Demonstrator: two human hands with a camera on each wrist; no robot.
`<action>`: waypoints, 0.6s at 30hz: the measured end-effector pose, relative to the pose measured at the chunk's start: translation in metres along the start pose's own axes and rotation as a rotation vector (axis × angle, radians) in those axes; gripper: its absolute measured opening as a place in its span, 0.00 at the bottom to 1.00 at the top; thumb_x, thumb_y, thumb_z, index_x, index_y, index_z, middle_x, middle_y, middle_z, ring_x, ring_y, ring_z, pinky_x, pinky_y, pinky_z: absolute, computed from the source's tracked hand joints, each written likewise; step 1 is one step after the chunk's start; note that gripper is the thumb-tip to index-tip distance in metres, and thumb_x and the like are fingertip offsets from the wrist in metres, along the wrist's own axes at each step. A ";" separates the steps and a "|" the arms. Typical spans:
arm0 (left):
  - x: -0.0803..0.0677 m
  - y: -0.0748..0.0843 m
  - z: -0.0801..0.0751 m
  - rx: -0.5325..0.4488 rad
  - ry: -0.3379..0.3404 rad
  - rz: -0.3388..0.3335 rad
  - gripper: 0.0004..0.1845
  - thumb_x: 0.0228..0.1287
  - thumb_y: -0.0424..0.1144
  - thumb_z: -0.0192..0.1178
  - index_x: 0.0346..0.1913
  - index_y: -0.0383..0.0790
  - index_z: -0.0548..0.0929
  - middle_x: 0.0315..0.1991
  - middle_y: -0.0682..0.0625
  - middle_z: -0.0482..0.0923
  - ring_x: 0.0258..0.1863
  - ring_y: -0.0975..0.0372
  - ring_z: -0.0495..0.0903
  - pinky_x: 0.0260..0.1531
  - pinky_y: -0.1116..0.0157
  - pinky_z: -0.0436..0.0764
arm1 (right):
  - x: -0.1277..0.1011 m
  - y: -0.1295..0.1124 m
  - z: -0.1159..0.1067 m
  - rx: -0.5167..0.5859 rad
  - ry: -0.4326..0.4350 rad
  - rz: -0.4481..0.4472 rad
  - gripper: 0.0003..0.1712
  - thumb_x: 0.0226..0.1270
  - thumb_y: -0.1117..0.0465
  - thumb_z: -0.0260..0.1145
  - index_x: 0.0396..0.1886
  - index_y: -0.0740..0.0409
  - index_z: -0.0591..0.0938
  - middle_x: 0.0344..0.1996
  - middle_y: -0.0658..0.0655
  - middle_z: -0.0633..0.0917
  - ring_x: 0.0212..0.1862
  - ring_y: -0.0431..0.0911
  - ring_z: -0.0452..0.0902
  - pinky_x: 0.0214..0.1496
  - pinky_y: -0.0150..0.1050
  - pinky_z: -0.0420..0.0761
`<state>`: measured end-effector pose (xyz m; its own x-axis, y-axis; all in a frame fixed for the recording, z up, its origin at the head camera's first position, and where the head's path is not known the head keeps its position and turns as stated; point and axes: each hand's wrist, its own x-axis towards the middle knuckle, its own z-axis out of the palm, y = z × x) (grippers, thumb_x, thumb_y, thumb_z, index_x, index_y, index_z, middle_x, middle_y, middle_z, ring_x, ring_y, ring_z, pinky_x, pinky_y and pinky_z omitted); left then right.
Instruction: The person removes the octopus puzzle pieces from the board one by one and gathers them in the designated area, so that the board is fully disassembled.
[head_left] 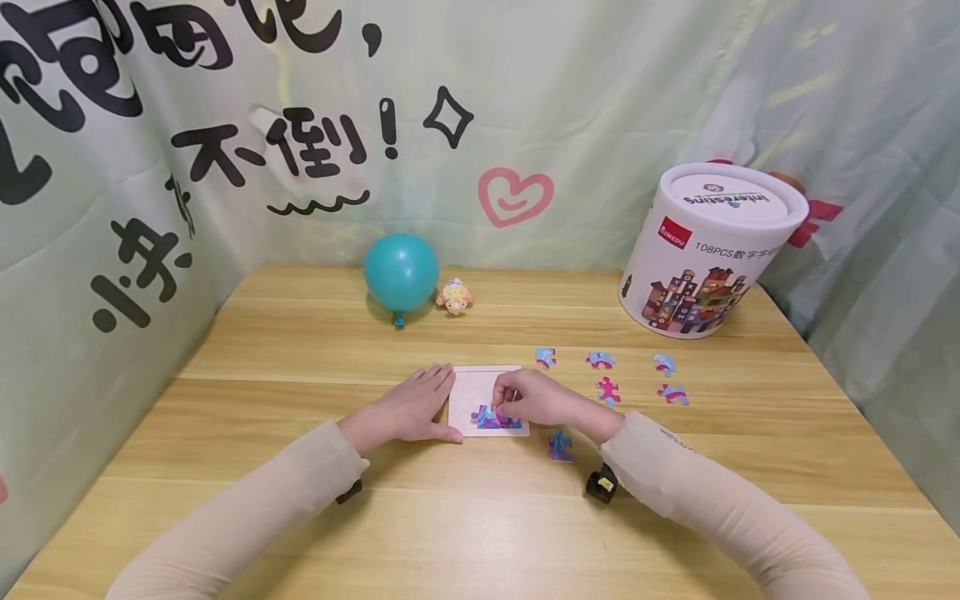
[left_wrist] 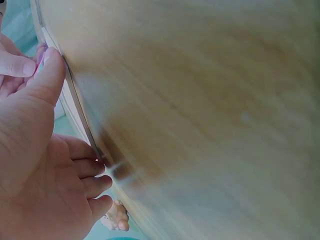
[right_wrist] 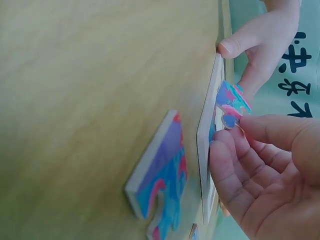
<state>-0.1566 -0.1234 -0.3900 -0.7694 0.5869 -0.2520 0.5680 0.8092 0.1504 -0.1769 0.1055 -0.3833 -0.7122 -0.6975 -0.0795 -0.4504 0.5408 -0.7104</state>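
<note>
A white puzzle tray [head_left: 467,383] lies on the table between the two hands. My left hand [head_left: 422,406] rests at its left side, fingers stretched out, with the thumb at the near left corner. Over the tray's near right part, my right hand [head_left: 538,397] pinches a pink, blue and purple puzzle piece [right_wrist: 231,102] between thumb and fingers. The held piece is tilted in the right wrist view. Other coloured pieces [head_left: 483,418] lie along the tray's near edge, partly hidden by the right hand. One loose blue and purple piece [head_left: 560,446] lies just right of the tray.
Several loose puzzle pieces [head_left: 609,390] lie spread to the right of the tray. At the back stand a teal balloon [head_left: 401,272], a small figurine [head_left: 454,297] and a large white bucket [head_left: 701,258]. A printed curtain [head_left: 600,125] hangs behind the wooden table [head_left: 285,333].
</note>
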 end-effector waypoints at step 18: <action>-0.001 0.000 -0.002 0.010 -0.013 0.002 0.53 0.56 0.68 0.51 0.69 0.27 0.50 0.70 0.37 0.43 0.69 0.49 0.44 0.66 0.56 0.45 | -0.040 0.013 -0.033 0.165 0.049 0.080 0.02 0.61 0.68 0.62 0.29 0.63 0.77 0.19 0.51 0.75 0.22 0.42 0.68 0.23 0.35 0.72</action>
<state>-0.1566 -0.1239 -0.3883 -0.7643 0.5882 -0.2643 0.5726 0.8076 0.1415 -0.1720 0.1566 -0.3664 -0.7692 -0.6296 -0.1093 -0.2994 0.5062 -0.8088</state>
